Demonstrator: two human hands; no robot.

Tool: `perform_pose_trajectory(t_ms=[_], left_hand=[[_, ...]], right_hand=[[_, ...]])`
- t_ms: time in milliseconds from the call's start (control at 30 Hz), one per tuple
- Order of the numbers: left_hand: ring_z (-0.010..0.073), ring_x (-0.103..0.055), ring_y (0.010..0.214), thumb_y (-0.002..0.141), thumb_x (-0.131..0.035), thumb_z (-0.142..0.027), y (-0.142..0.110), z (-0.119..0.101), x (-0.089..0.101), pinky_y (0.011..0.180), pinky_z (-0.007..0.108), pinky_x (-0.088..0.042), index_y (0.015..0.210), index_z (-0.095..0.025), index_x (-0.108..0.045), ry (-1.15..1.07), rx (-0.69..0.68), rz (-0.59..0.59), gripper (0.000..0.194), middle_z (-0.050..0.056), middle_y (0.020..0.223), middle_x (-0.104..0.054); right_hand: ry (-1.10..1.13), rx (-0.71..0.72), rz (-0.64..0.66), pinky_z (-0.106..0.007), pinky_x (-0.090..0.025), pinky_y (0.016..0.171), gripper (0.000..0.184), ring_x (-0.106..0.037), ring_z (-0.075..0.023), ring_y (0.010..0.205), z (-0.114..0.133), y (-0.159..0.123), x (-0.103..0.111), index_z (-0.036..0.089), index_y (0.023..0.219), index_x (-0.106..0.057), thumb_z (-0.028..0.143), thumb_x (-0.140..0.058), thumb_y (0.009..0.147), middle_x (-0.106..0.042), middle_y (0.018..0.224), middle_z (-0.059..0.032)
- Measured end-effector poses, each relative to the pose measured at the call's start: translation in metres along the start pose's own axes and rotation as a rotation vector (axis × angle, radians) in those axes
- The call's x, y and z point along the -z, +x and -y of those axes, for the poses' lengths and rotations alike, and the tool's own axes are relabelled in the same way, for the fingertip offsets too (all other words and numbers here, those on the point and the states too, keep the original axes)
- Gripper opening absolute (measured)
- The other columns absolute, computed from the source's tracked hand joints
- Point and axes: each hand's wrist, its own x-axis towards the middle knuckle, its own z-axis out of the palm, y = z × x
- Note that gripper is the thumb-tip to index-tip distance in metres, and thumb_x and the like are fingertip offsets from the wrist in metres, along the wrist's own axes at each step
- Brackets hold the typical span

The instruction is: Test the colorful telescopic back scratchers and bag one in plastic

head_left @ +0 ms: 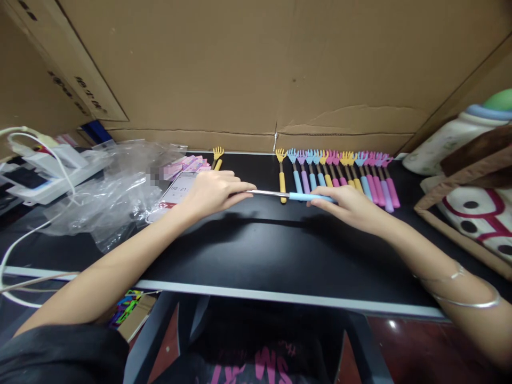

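Over the black table I hold a telescopic back scratcher [298,196] level between both hands. My right hand [350,205] is closed on its light blue handle. The thumb and fingers of my left hand [218,192] pinch the far end of the metal rod, and the claw end is hidden by that hand. Behind my right hand lies a row of several back scratchers [324,168] in yellow, blue, purple and pink, claws toward the cardboard. One more yellow back scratcher [218,154] lies just behind my left hand.
A phone with a running timer [172,192] lies left of my left hand, beside clear plastic bags [116,186] and pink printed packaging [192,164]. A power strip with cables [56,176] sits far left. A bottle [448,138] and a bag [476,213] stand right. Cardboard [240,69] walls the back.
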Motion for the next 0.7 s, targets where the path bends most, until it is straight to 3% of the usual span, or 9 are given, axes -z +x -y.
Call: perform_pose_trajectory(t_ms=[233, 433, 533, 700], left_hand=[[0.0126, -0.055, 0.060, 0.096, -0.046, -0.043, 0.001, -0.006, 0.003, 0.052, 0.028, -0.027, 0.099, -0.030, -0.073, 0.087, -0.059, -0.089, 0.030, 0.000, 0.058, -0.062], [0.0124, -0.052, 0.059, 0.097, -0.041, -0.047, 0.004, -0.012, 0.009, 0.052, 0.029, -0.024, 0.097, -0.031, -0.073, 0.029, -0.031, -0.001, 0.036, 0.001, 0.058, -0.060], [0.0127, -0.053, 0.061, 0.097, -0.039, -0.046, 0.003, -0.013, 0.009, 0.052, 0.028, -0.025, 0.096, -0.030, -0.073, 0.016, -0.028, 0.012, 0.038, 0.002, 0.060, -0.061], [0.0130, -0.057, 0.061, 0.097, -0.040, -0.045, 0.002, -0.012, 0.003, 0.051, 0.029, -0.024, 0.095, -0.029, -0.072, 0.079, -0.073, -0.018, 0.036, 0.000, 0.060, -0.063]], right_hand=[[0.217, 0.002, 0.111, -0.025, -0.032, 0.052, 0.045, -0.043, -0.0115, 0.054, 0.003, 0.002, 0.003, 0.019, 0.082, -0.066, 0.055, -0.040, 0.091, -0.050, 0.061, 0.0011], [0.544, -0.089, 0.354, -0.025, -0.025, 0.046, 0.049, -0.030, -0.0089, 0.048, 0.003, 0.000, -0.005, 0.016, 0.082, -0.060, 0.059, -0.038, 0.091, -0.032, 0.055, 0.0063], [0.526, -0.095, 0.328, -0.025, -0.026, 0.047, 0.048, -0.031, -0.0090, 0.048, 0.002, 0.001, -0.008, 0.016, 0.081, -0.060, 0.058, -0.040, 0.090, -0.034, 0.055, 0.0061], [0.330, -0.010, 0.173, -0.028, -0.039, 0.061, 0.044, -0.050, -0.0139, 0.062, 0.003, 0.003, -0.008, 0.018, 0.076, -0.064, 0.053, -0.040, 0.091, -0.055, 0.066, -0.0009]])
